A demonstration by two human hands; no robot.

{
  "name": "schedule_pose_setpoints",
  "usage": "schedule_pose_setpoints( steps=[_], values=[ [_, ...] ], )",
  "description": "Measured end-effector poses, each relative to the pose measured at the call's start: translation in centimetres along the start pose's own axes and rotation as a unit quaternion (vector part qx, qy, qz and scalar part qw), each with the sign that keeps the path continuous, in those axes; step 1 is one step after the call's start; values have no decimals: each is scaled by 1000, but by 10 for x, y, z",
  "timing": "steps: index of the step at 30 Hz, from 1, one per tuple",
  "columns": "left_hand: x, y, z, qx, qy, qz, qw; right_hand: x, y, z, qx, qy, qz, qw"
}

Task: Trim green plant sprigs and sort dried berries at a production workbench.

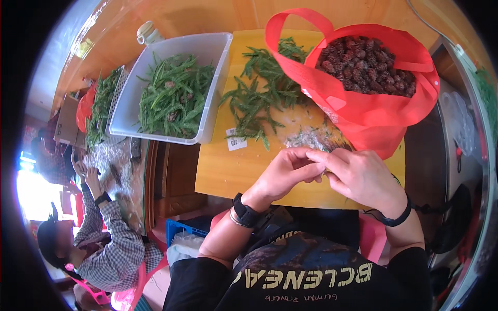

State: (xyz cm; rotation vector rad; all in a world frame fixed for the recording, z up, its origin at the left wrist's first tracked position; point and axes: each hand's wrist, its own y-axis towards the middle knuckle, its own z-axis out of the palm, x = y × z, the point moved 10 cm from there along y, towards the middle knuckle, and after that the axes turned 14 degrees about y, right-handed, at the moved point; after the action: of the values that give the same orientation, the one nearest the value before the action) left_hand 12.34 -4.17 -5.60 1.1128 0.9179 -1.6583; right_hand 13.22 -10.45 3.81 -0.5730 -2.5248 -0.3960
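My left hand [290, 173] and my right hand [363, 176] meet over the near part of the yellow tabletop [228, 173], fingertips pressed together. Between them is something small that the fingers mostly cover; I cannot make out its kind. Just beyond the fingers lie whitish and green scraps [311, 139] and a brownish bristly patch. Green needle sprigs [259, 98] are heaped on the table past my left hand. A red cloth bag [363, 116] full of small brown pine cones [358, 62] stands beyond my right hand.
A clear plastic bin [207, 116] with green sprigs and a few cones stands at the far left. A white label [237, 140] lies near it. At left, a person in a checked shirt [116, 254] works at another table. A blue crate [179, 230] is below.
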Motion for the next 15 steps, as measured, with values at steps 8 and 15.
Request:
schedule_pose_setpoints(
  steps=[8, 15],
  values=[
    [-4, -6, -9, -86, 155, 47, 983, -7, 1, 9, 11, 20, 46, 999],
    [8, -11, 0, -23, 152, -9, 988, -7, 2, 3, 19, 123, 13, 992]
  ],
)
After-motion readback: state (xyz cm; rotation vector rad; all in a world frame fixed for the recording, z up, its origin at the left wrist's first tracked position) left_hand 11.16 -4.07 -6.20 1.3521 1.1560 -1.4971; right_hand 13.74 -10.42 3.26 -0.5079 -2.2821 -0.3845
